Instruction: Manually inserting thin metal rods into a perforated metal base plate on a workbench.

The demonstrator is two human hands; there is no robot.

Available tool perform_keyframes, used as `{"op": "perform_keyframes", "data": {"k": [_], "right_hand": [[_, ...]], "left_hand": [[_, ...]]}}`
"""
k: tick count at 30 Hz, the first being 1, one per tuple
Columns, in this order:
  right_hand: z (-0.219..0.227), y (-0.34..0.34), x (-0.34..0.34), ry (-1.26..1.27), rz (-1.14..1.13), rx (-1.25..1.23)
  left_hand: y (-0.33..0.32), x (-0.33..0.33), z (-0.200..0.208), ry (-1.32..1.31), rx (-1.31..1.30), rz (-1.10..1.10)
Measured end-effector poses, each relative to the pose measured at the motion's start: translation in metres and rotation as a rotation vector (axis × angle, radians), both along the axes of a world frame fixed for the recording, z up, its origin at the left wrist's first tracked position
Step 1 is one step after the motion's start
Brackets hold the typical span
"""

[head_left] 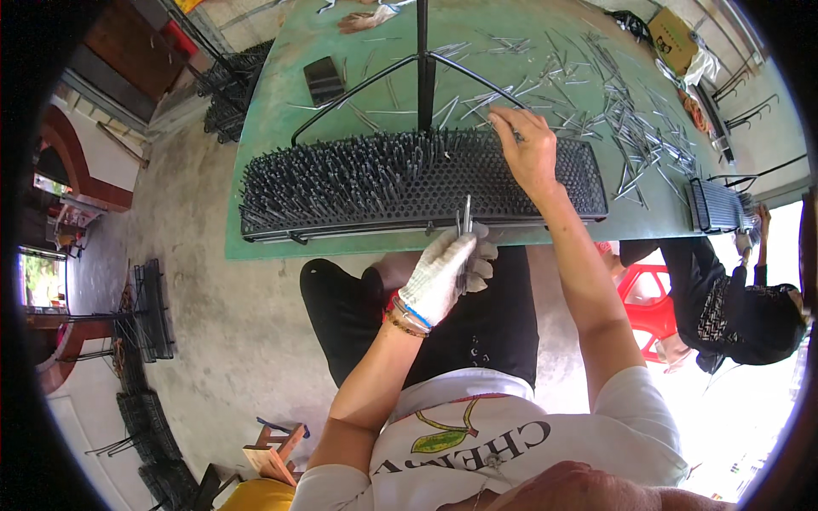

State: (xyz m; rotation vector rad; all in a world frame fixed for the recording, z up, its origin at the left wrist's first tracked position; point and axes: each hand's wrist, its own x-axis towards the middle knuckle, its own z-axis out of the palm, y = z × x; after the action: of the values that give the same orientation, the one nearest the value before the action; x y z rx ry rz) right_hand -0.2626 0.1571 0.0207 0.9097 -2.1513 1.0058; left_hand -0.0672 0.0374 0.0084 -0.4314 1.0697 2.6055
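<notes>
A long black perforated rack lies along the near edge of the green table. Dark metal rods stand packed in the holes of its left half, while bare holes show in much of the right half. My left hand, in a white knit glove, is closed round a few thin metal rods in front of the rack. Above the rack's right half is my bare right hand, its thumb and forefinger bent together near a slanting black frame bar. What those fingers hold, if anything, is too small to make out.
Loose metal rods lie scattered over the green table. A dark block, a glove and a cardboard box rest farther back. On the right, a co-worker handles a similar rack beside a red stool.
</notes>
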Motion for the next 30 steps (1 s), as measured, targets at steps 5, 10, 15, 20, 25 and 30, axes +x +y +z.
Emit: {"op": "perform_keyframes", "data": {"k": [5,10,15,20,25,30], "right_hand": [[0.0,0.001,-0.001,0.04,0.118,0.125],[0.012,0.004,0.016,-0.013,0.063,0.022],[0.027,0.009,0.063,-1.085,0.458,-0.025],[0.027,0.014,0.066,-1.327,0.469,0.014],[0.031,0.019,0.046,-1.071,0.348,-0.306],[0.026,-0.004,0.014,-0.648,0.18,-0.458]], "left_hand": [[-0.004,-0.002,-0.008,0.0,0.021,0.001],[-0.002,0.0,-0.004,0.01,-0.045,0.043],[-0.002,-0.002,0.014,0.103,-0.094,0.047],[-0.006,0.002,0.017,0.15,-0.191,-0.089],[-0.013,0.002,0.007,0.125,-0.141,-0.146],[-0.006,-0.006,-0.01,0.052,0.028,-0.029]]}}
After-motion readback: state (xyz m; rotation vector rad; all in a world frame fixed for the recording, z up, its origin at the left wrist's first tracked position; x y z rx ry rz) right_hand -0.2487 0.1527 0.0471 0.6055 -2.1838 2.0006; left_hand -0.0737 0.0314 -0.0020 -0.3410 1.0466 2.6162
